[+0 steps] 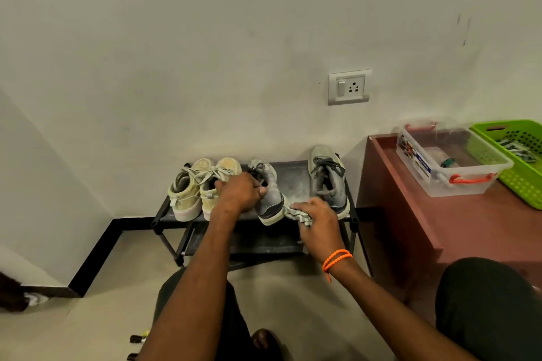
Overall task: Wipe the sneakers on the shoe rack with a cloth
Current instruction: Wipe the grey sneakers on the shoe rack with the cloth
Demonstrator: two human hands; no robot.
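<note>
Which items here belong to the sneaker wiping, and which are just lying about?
Job: cloth in right hand; grey sneaker held by left hand; other grey sneaker; beige pair; shoe rack.
Lying about: clear box; green basket; wall socket.

Pale wall (205, 53) with a socket (349, 87) at one o'clock; beige floor (117, 287), black skirting (96, 252); a reddish cabinet (410, 214) at three o'clock.

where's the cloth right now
In the head view, the cloth is bunched in the right hand at the shoe rack's front edge, against the heel of the grey sneaker.
</note>
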